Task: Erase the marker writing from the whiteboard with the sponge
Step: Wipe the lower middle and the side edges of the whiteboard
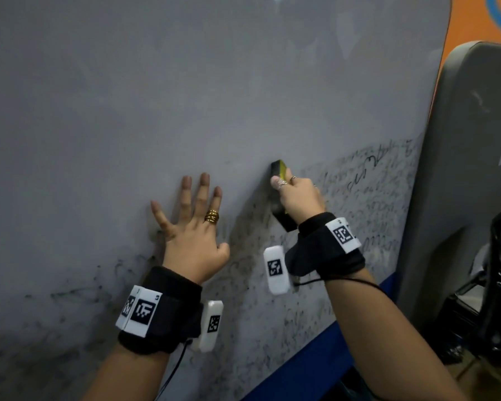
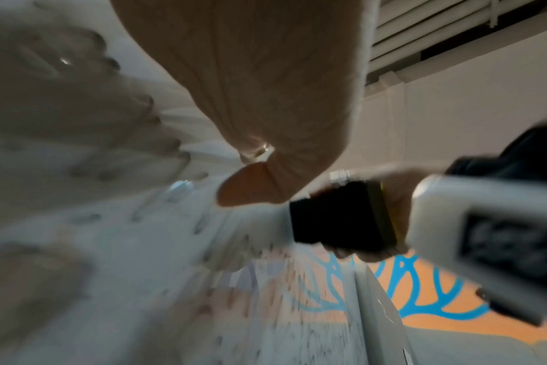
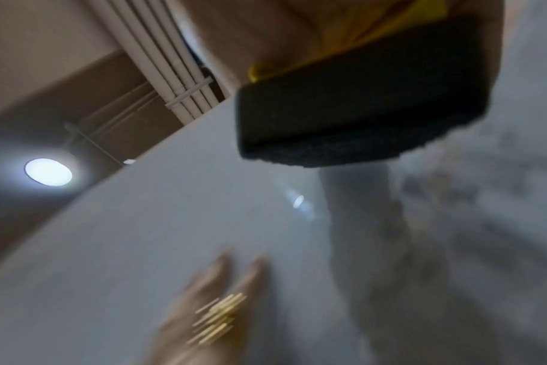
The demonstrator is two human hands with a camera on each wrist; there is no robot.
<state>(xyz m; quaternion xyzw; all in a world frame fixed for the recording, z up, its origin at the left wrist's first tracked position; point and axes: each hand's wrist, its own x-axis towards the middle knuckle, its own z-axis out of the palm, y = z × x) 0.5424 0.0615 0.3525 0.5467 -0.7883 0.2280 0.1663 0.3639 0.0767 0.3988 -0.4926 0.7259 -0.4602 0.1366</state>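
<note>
The whiteboard (image 1: 185, 96) fills the head view, wiped grey above. Smudged black marker writing (image 1: 368, 204) covers its lower right and trails along the bottom left. My right hand (image 1: 297, 195) grips a yellow sponge with a black scouring face (image 1: 279, 169), its dark side pressed flat to the board at the edge of the writing. The sponge (image 3: 359, 118) looms large in the right wrist view and shows as a dark block (image 2: 338, 214) in the left wrist view. My left hand (image 1: 191, 224) lies flat on the board with fingers spread, left of the sponge, a gold ring on one finger.
A blue frame edge (image 1: 315, 360) runs along the board's lower right. A grey panel (image 1: 460, 169) stands to the right, with a dark bag (image 1: 486, 299) below it. An orange and blue wall (image 1: 486, 15) shows at top right.
</note>
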